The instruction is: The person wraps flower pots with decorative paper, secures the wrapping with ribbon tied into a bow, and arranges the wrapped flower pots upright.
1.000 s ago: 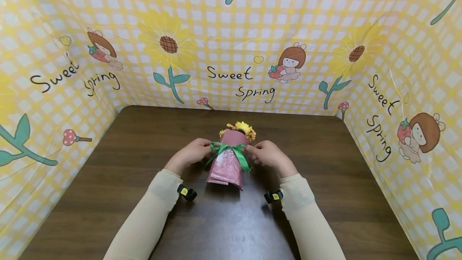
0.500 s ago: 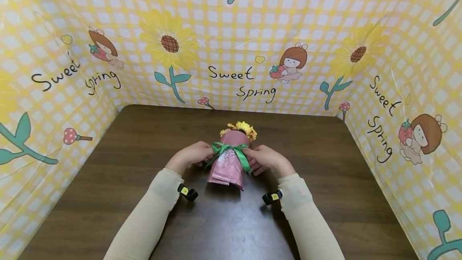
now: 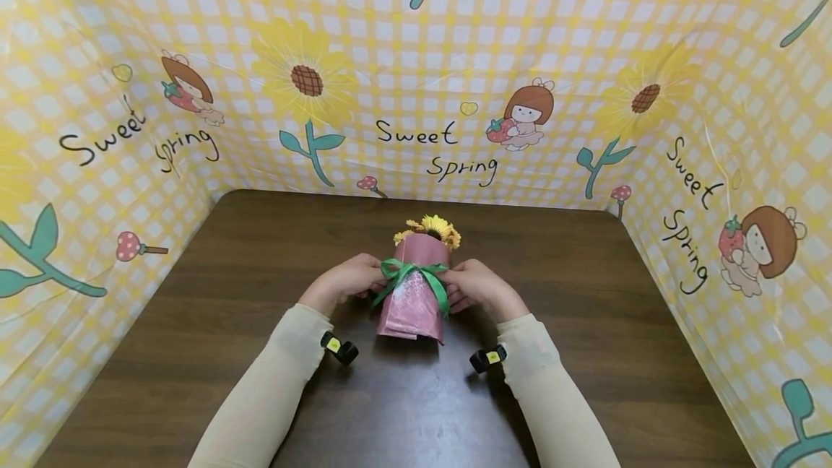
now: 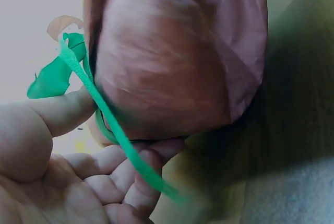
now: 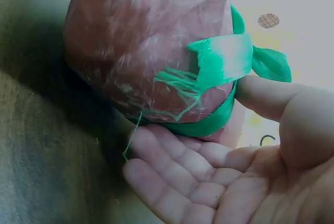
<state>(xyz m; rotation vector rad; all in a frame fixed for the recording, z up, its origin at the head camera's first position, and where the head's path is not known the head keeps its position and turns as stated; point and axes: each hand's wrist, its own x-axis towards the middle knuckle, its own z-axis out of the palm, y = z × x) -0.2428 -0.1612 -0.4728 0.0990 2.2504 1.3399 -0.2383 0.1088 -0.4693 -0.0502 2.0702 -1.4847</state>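
Note:
A bouquet (image 3: 411, 313) in pink wrapping paper is at the middle of the table, its yellow flowers (image 3: 437, 227) at the far end. Round its middle a green ribbon (image 3: 416, 270) is tied in a bow with loose tails. My left hand (image 3: 346, 282) grips the bouquet's left side, thumb by the ribbon and fingers underneath, as the left wrist view shows. From the right side my right hand (image 3: 482, 286) grips it likewise. In the right wrist view a frayed ribbon tail (image 5: 216, 62) hangs over the paper. The fingertips under the bouquet are partly hidden.
A dark brown wooden table (image 3: 214, 352) carries the bouquet. Yellow checked cloth (image 3: 403, 42) printed with flowers and figures walls it in at the back and both sides. A small black camera (image 3: 339, 348) is worn at the left wrist, another camera (image 3: 487, 359) at the right.
My right hand has moved in from the ribbon at the bouquet's edge to grip its side. The left fingers have closed in slightly. The bouquet's near end has shifted a little right and nearer.

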